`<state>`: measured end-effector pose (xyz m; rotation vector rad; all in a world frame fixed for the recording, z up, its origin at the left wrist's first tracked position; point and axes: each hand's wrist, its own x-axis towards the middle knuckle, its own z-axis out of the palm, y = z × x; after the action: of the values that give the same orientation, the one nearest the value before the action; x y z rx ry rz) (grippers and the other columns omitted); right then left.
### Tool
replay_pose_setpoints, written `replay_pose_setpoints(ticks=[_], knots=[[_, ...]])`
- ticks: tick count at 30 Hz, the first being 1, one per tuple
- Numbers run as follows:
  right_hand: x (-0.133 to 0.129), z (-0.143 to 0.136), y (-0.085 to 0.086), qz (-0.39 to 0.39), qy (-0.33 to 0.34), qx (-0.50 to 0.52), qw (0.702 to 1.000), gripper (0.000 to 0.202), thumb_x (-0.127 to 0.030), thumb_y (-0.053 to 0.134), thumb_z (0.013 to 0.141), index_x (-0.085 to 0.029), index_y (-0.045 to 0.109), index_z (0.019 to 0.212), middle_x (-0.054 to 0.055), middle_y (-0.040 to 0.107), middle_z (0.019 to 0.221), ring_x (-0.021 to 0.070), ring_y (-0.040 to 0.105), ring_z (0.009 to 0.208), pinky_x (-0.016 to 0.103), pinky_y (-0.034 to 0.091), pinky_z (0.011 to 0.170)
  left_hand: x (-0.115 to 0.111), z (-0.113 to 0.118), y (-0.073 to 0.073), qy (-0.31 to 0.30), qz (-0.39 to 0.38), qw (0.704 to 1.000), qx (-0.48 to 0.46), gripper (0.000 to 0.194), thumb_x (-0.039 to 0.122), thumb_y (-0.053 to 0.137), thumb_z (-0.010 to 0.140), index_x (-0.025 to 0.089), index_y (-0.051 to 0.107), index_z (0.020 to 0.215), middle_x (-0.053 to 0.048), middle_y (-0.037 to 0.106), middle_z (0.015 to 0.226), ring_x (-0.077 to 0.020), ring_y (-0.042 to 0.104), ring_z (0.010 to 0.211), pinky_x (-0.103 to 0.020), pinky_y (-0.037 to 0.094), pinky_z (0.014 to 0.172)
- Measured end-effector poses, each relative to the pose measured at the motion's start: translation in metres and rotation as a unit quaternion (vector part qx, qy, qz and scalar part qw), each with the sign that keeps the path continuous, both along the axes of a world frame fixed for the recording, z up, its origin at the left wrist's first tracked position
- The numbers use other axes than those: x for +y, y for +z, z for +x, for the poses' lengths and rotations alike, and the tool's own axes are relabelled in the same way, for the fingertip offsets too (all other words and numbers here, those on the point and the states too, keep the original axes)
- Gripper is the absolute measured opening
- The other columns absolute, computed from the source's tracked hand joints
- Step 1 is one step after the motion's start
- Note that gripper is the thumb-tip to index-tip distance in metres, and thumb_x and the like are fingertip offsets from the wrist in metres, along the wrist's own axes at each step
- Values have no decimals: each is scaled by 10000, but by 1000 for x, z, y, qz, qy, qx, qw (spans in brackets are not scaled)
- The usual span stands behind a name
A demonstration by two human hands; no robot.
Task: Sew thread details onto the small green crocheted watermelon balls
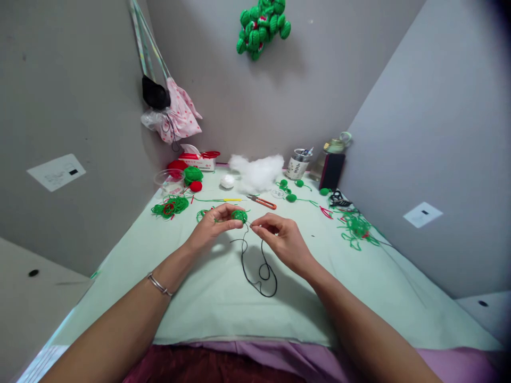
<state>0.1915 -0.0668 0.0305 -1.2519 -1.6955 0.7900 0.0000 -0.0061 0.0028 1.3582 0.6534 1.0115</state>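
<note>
Between the thumb and fingers of my left hand [213,226] is a small green crocheted ball [238,215]. My right hand [284,238] is just to its right, thumb and forefinger pinched on what looks like a thin needle that reaches to the ball. From there a black thread [244,260] hangs down and lies in loops on the cloth below both hands. Thread snips with orange handles [263,202] and a yellow-handled crochet hook [232,200] lie just beyond my hands.
White stuffing [257,173] lies at the back, beside a white yarn ball [227,182]. Green yarn scraps [171,207] are at left, more tangled yarn [357,229] at right. A pen tin [298,165], a bottle [319,166] and a dark phone-like slab [332,171] stand back right.
</note>
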Motion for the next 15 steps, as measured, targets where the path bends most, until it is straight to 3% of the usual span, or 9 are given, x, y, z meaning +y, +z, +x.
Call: replay_pose_setpoints(ticks=[15], knots=[[-1,0,2,0,-2,-4,1000,142,-263,608,862,-164,697,813,-7,552,642,106,435,580,247,330,539,1,-1,-1,-6,-1,1000,1,294,286,766,739,207,688,1012,-34,669,945,-171,617,859,-339,453,865]])
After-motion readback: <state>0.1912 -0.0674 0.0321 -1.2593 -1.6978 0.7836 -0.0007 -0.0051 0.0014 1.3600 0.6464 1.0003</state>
